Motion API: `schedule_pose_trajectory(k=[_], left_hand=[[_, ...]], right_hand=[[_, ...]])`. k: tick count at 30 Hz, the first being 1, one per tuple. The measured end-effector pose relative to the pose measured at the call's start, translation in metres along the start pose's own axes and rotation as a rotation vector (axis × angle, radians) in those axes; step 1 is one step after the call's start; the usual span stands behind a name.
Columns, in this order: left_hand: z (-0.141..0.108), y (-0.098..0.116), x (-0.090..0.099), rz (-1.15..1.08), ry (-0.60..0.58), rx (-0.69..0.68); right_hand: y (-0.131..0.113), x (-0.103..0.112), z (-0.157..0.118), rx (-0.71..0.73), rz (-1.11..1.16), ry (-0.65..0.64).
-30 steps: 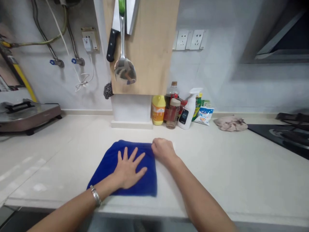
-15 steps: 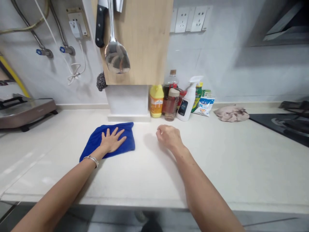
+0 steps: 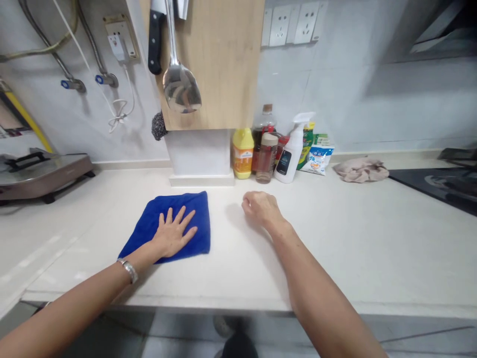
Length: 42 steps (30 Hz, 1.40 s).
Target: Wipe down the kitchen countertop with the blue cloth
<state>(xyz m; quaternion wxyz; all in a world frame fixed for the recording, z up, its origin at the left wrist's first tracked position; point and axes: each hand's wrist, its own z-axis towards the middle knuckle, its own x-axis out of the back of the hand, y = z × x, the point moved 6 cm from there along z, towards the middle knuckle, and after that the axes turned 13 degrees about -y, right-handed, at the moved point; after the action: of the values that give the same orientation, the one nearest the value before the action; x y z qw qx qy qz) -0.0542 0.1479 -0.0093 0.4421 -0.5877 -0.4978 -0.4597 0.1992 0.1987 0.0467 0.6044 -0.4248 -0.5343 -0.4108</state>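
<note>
My left hand (image 3: pixel 173 237) lies flat with fingers spread on a blue cloth (image 3: pixel 197 223), which is laid out on the white countertop (image 3: pixel 238 268). A silver bracelet (image 3: pixel 128 271) circles that wrist. To the right of the cloth, my right hand (image 3: pixel 261 206) is curled into a loose fist just over the counter, touching neither cloth nor bottles. No object shows in it, though the inner side of the fingers faces away. Behind it stand a yellow bottle (image 3: pixel 243 155), a lidded jar (image 3: pixel 266 161) and a white spray bottle (image 3: pixel 291 155).
An electric pan (image 3: pixel 48 171) sits at the left. A crumpled beige cloth (image 3: pixel 361 170) lies beside the black gas stove (image 3: pixel 436 186) at right. A spatula (image 3: pixel 181 87) and a black-handled knife (image 3: pixel 155 42) hang on the wooden cabinet (image 3: pixel 227 64) above. Packets (image 3: pixel 317 158) lean against the wall.
My left hand has slid toward the front edge of the counter, and the blue cloth has come along with it. The right fist has stayed nearly in place. The view has shifted slightly.
</note>
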Motion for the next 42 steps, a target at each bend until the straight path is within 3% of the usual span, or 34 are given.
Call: schedule_pose_trajectory(k=[6, 12, 16, 20, 26, 31, 35, 38, 42], left_hand=[[-0.054, 0.020, -0.009, 0.065, -0.014, -0.159], [-0.074, 0.039, -0.013, 0.144, 0.039, -0.226], [-0.074, 0.061, -0.005, 0.200, 0.098, -0.267], [-0.071, 0.095, -0.002, 0.235, 0.155, -0.385], [-0.054, 0.145, -0.009, 0.158, 0.050, -0.370], [-0.040, 0.191, -0.004, 0.060, 0.002, -0.344], [-0.033, 0.227, -0.001, 0.020, -0.071, -0.486], [-0.032, 0.231, 0.001, -0.001, -0.034, -0.566], [-0.035, 0.208, 0.000, -0.087, 0.025, -0.612]], right_hand=[[-0.002, 0.003, -0.001, 0.011, -0.006, 0.017], [-0.012, 0.006, -0.003, 0.055, -0.018, 0.042], [-0.020, 0.010, -0.005, 0.080, -0.005, 0.060], [-0.026, 0.015, -0.008, 0.102, -0.008, 0.068], [-0.029, 0.025, -0.014, 0.139, 0.020, 0.111], [-0.033, 0.027, -0.016, 0.172, 0.011, 0.126], [-0.039, 0.018, -0.013, 0.198, -0.046, 0.090], [-0.037, 0.009, -0.011, 0.203, -0.088, 0.043], [-0.024, 0.005, -0.008, 0.152, -0.091, 0.046]])
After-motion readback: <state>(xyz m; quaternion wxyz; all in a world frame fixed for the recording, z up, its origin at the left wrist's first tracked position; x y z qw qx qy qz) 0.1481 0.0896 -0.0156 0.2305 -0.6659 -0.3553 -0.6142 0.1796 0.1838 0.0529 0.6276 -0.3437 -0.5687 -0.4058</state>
